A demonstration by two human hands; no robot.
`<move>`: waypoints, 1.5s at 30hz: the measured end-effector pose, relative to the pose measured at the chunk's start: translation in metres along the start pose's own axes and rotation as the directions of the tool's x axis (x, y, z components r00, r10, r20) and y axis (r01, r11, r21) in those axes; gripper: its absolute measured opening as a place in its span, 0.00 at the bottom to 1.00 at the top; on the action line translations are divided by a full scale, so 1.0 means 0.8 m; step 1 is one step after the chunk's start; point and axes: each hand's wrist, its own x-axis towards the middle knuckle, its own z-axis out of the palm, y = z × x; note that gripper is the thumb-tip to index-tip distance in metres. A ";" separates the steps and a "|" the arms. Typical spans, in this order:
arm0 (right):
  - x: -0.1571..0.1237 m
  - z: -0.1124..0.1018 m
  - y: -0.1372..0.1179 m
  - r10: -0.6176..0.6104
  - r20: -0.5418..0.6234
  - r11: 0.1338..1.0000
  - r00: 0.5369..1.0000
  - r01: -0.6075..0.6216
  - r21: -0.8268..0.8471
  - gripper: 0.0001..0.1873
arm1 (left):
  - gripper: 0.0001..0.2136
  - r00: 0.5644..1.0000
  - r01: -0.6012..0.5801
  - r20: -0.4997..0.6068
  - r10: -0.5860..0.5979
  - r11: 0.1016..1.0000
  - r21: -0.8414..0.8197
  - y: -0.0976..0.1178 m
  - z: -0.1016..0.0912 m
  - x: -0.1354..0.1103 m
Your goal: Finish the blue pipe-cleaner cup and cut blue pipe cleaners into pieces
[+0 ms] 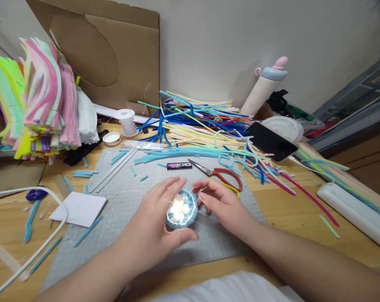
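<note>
A round, light-blue fuzzy disc (190, 214) with a brightly lit, pale centre is held over the grey cutting mat (215, 247). My left hand (155, 222) curves around its left side, thumb below and fingers above. Close to the disc's right edge is my right hand (224, 205), its fingers curled and the thumb near the index finger. Faint thin lines run between disc and right hand; I cannot tell whether they are thread or glare. Beyond the hands lie scissors (227, 178) with red and yellow handles and a small black battery-like cylinder (179, 166).
Piles of coloured pipe cleaners (202, 121) spread along the back, beside a dark phone (271, 140) and a bottle (260, 92). At left are bundled pipe cleaners (41, 92), a wire spool (127, 121), a white paper square (79, 208) and a white cable (45, 249).
</note>
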 end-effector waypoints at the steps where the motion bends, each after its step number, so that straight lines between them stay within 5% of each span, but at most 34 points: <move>1: 0.000 -0.001 0.000 -0.022 0.000 0.999 1.000 0.022 -0.037 0.11 | 0.39 0.998 0.056 -0.025 -0.057 0.998 -0.021 0.000 -0.003 0.000; 4: -0.001 -0.003 -0.002 -0.137 0.039 0.964 0.990 0.143 -0.225 0.06 | 0.36 0.982 0.187 0.023 -0.186 0.981 -0.056 -0.001 -0.005 -0.001; 7: -0.004 -0.006 -0.006 -0.270 0.132 0.864 0.954 0.301 -0.405 0.06 | 0.34 0.970 0.211 0.140 -0.196 0.973 -0.096 0.000 -0.002 -0.002; 10: -0.007 -0.008 -0.010 -0.315 0.194 0.808 0.929 0.370 -0.459 0.08 | 0.28 0.985 0.162 0.077 -0.156 0.984 -0.080 0.004 -0.006 -0.002; 13: -0.010 -0.008 -0.012 -0.308 0.212 0.787 0.927 0.374 -0.490 0.05 | 0.11 0.999 0.052 -0.003 -0.052 0.994 0.092 0.013 -0.019 -0.001; 16: -0.011 -0.007 -0.013 -0.337 0.217 0.748 0.916 0.401 -0.529 0.05 | 0.06 0.998 -0.054 0.046 0.042 0.958 0.282 0.021 -0.029 0.000; 23: -0.014 -0.003 -0.014 -0.311 0.354 0.621 0.882 0.470 -0.627 0.09 | 0.03 0.990 -0.098 0.132 0.044 0.896 0.433 0.021 -0.017 -0.008; 33: -0.015 0.001 -0.014 -0.317 0.367 0.641 0.874 0.483 -0.597 0.09 | 0.10 0.984 -0.147 0.158 0.079 0.863 0.483 0.020 -0.008 -0.012; 39: -0.010 0.000 -0.011 -0.361 0.241 0.724 0.901 0.434 -0.536 0.05 | 0.14 0.985 -0.093 0.171 0.017 0.892 0.443 0.023 -0.006 -0.016; 43: -0.003 0.000 -0.012 -0.362 0.312 0.696 0.879 0.477 -0.536 0.21 | 0.09 0.987 -0.075 0.161 0.007 0.906 0.418 0.026 -0.008 -0.013; 45: 0.000 0.001 -0.012 -0.321 0.362 0.682 0.875 0.479 -0.553 0.21 | 0.06 0.990 -0.073 0.138 0.018 0.912 0.404 0.026 -0.009 -0.011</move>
